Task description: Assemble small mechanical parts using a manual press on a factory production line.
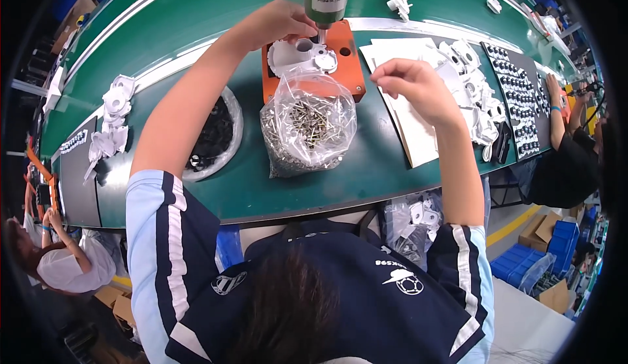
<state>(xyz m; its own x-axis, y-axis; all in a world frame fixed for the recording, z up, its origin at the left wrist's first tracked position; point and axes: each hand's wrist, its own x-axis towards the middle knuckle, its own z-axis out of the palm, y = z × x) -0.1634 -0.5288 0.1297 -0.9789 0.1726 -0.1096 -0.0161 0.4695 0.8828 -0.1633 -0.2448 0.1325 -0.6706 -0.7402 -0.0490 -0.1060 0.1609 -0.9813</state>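
Observation:
My left hand (288, 24) reaches over a white plastic housing (288, 56), which sits on an orange fixture block (270, 88). Its fingers are closed beside the bit of a green power screwdriver (325, 9) that points down at the housing; a small dark bit shows at the fingertips, too small to name. To the right of the block hovers my right hand (418, 89), fingers curled and drawn together above white sheets. What it holds, if anything, is too small to make out. A clear plastic bag of screws (311, 125) stands open in front of the block.
On the left stands a round tub of black parts (219, 135), beside stacked white housings (114, 115). More white housings (468, 83) lie on cardboard sheets (415, 138) at right, near trays of black-and-white parts (517, 96). Co-workers sit at both sides.

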